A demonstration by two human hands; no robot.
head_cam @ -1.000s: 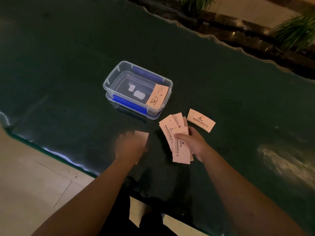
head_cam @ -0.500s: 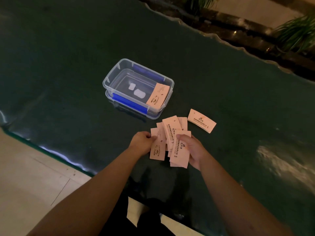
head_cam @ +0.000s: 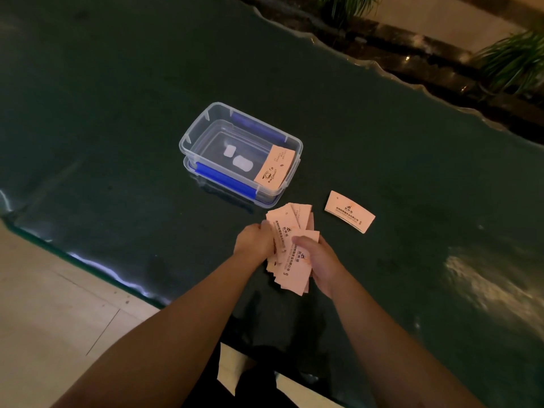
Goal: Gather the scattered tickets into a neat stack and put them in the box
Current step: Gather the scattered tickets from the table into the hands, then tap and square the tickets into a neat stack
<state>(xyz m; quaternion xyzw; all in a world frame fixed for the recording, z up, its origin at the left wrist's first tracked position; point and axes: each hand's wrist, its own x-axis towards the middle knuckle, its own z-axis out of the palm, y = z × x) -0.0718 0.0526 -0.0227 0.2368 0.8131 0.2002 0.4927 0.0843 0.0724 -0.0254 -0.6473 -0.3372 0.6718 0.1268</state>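
Between both hands, a fanned bunch of pink tickets, uneven, edges not aligned, held just above the dark green surface. Left hand grips the bunch's left side, fingers curled around the ticket edges. Right hand grips the right side, thumb pressed on top of the front ticket, fingers under. Both hands closed on the bunch, close together.

Beyond the hands, slightly left: clear plastic box, open top, blue clip handles on the long sides, sitting on its lid as far as can be told. One ticket in box leans against the box's right end wall, tilted, coffee-cup print facing up. Two whitish patches on the box bottom, cannot tell what.

Beyond and right of the right hand: loose ticket lying flat on the surface, apart from the bunch and from the box.

Plants past the far surface edge.
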